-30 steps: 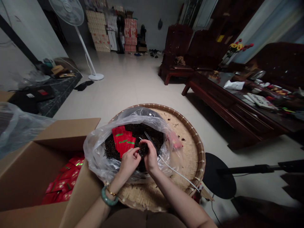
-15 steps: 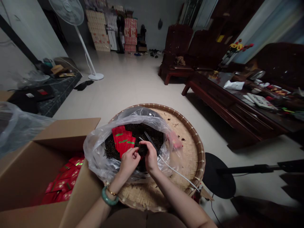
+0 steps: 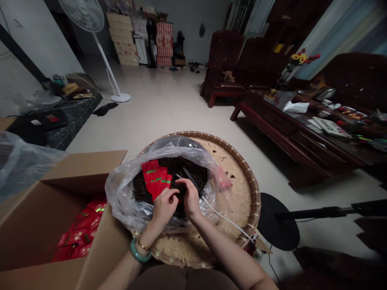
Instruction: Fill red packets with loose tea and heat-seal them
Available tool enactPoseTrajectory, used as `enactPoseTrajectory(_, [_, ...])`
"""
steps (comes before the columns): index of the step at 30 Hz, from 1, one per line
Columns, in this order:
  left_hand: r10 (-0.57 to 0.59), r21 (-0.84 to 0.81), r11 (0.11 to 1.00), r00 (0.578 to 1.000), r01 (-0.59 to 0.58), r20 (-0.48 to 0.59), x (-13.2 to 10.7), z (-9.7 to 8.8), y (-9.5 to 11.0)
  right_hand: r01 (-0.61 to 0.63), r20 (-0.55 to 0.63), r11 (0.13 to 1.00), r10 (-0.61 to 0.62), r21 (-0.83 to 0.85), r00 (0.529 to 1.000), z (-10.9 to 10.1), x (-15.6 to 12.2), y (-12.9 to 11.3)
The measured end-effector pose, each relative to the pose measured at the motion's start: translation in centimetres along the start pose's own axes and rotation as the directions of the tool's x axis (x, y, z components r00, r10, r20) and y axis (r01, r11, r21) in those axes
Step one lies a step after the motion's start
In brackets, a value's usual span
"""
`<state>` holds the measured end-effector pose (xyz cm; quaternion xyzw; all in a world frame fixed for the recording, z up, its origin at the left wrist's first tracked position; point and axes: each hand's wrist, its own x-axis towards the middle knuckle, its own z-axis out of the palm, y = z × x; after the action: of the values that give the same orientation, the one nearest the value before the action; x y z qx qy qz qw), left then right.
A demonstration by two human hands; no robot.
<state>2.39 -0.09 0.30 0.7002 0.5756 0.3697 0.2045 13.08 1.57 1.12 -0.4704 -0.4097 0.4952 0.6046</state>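
Both hands are close together over an open clear plastic bag [image 3: 121, 189] of dark, dry tea-like leaves [image 3: 140, 187]. My left hand [image 3: 165, 206], with a green bangle [image 3: 139, 253] on its wrist, has its fingers curled in and pressed together. My right hand [image 3: 191, 199] is cupped, fingers bent toward the left hand. A dark patch with a hint of red shows between them; what they hold is mostly hidden. Several red packets with green stripes [image 3: 155, 179] lie fanned on the leaves. Beside my right hand rests a dark slim device [image 3: 192, 180] with a white cable [image 3: 226, 219].
The bag sits in a round woven bamboo tray [image 3: 242, 189] with scattered leaf bits. At left, an open cardboard box [image 3: 96, 233] contains many red packets [image 3: 81, 231]. A black stand base [image 3: 278, 221] is at right; a wooden table [image 3: 278, 129] and a white fan [image 3: 105, 68] stand beyond.
My left hand's fingertips have drawn slightly apart from my right hand's. The right hand stays nearly in place, and the view has shifted a little.
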Motion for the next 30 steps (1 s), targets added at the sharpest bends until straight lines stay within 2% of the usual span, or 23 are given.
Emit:
enactPoseTrajectory(7, [-0.072,0.075,0.995,0.997,0.072,-0.010,0.0,0.2,0.1,-0.020,0.006,1.000,0.020,0.023,1.000,0.1,0.1,0.0])
enactPoseTrajectory(14, [0.022,0.074,0.997,1.000,-0.024,0.022,0.0,0.0,-0.1,-0.010,-0.013,0.999,0.011,0.053,1.000,0.1,0.2,0.4])
enactPoseTrajectory(20, [-0.159,0.001,0.987,0.987,0.159,-0.012,0.3,0.0,-0.3,-0.021,0.024,0.997,0.020,0.078,1.000,-0.3,0.0,0.3])
enactPoseTrajectory(24, [-0.249,-0.186,0.950,0.968,0.249,0.025,0.5,0.1,-0.9,0.088,0.142,0.994,-0.078,-0.061,0.987,-0.9,-0.6,-0.5])
enactPoseTrajectory(27, [-0.317,-0.362,0.873,0.944,0.327,0.089,0.6,0.2,-1.3,0.252,0.305,0.944,-0.181,-0.212,0.935,-1.5,-0.8,-1.4])
enactPoseTrajectory(30, [-0.347,-0.451,0.816,0.930,0.362,0.120,0.6,0.3,-1.5,0.343,0.433,0.901,-0.207,-0.265,0.877,-2.2,-0.5,-2.5])
